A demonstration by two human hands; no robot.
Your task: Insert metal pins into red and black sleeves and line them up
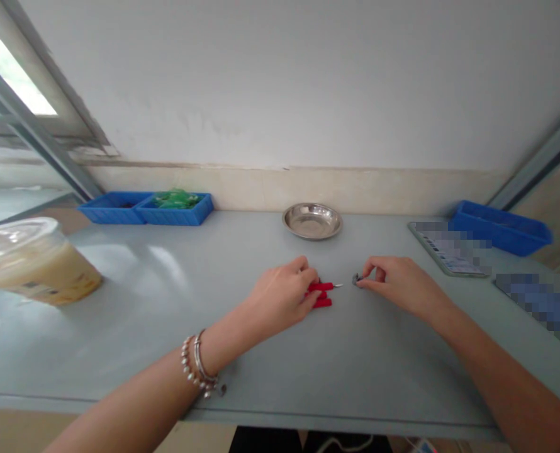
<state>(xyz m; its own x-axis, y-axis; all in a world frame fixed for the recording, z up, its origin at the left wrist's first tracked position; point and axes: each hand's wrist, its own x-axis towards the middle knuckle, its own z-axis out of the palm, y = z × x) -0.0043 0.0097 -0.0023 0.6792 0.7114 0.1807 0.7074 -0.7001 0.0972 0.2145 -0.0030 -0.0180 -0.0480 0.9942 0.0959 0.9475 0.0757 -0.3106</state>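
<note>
My left hand is clamped on slender red rod-shaped pieces, one silver-tipped; my right hand pinches a small dark-grey piece nearby.

You have slim red rods bunched in your left hand, one's metal tip pointing right toward the small grey piece pinched in your right hand.

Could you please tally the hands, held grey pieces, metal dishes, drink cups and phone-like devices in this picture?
Left hand and right hand: 2
Grey piece: 1
Metal dish: 1
Drink cup: 1
Phone-like device and another: 2
Total: 7
</note>
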